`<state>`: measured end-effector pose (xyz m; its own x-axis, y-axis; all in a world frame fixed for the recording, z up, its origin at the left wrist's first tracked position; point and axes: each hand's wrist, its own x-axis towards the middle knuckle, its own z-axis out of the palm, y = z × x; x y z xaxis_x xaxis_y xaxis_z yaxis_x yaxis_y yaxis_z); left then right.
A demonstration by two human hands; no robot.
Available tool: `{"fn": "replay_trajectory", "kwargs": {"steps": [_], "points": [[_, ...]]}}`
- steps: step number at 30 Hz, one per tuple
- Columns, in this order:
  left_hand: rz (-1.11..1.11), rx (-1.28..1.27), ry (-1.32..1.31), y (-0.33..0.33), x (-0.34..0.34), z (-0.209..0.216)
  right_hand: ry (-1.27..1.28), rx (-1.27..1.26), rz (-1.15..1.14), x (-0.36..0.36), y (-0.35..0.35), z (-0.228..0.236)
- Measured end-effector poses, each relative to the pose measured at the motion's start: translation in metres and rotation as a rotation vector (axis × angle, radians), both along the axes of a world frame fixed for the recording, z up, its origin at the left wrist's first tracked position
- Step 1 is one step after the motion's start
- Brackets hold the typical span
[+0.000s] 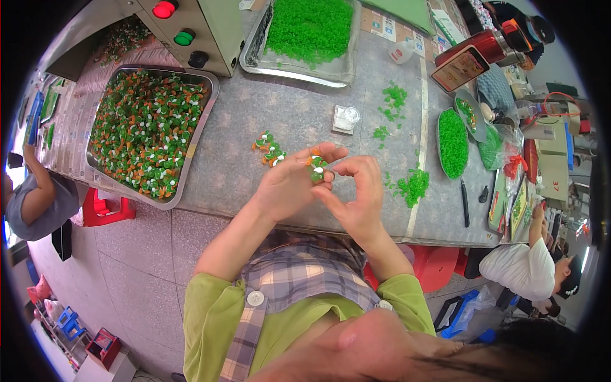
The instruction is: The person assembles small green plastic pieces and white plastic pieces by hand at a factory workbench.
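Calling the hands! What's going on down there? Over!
Left hand holding small pieces. Right hand close beside them. White container beyond, clear of both hands.

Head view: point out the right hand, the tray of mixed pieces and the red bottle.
Right hand [358, 196]: head view, on the back of the hand.
Tray of mixed pieces [198, 141]: head view, on its right rim.
Red bottle [477, 43]: head view, on its red body.

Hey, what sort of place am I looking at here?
Probably a small workshop or factory floor: there are heaped green, orange and white pieces, a machine housing with red and green buttons, and another person in a white top off to the right.
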<state>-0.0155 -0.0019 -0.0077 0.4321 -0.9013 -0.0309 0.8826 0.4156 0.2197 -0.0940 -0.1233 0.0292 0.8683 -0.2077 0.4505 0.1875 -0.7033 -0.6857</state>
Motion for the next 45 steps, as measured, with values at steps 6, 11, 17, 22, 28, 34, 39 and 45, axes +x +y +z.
{"fn": "replay_trajectory", "kwargs": {"steps": [6,11,17,22,28,34,39,45], "points": [[0.022,-0.037,0.207,-0.004,-0.008,0.004,0.043,-0.003,-0.05,0.002,0.003,0.0],[0.028,-0.03,0.222,-0.003,-0.01,0.0,0.081,-0.004,-0.056,0.004,0.002,0.003],[0.016,0.03,0.172,-0.006,-0.012,0.007,0.086,0.083,-0.074,0.002,-0.001,0.001],[0.008,0.057,0.204,-0.006,-0.014,0.008,0.119,0.106,-0.09,0.0,-0.001,0.002],[-0.003,0.047,0.222,-0.006,-0.016,0.003,0.112,0.108,-0.084,-0.001,-0.003,0.003],[0.028,0.117,0.152,-0.009,-0.017,0.008,0.085,0.073,-0.08,-0.003,-0.005,-0.001],[0.107,0.179,-0.058,-0.009,-0.017,0.01,0.055,-0.12,-0.091,-0.005,-0.003,-0.003],[0.261,0.311,-0.082,0.006,-0.011,0.012,-0.03,-0.184,-0.017,-0.001,-0.001,0.0]]}}
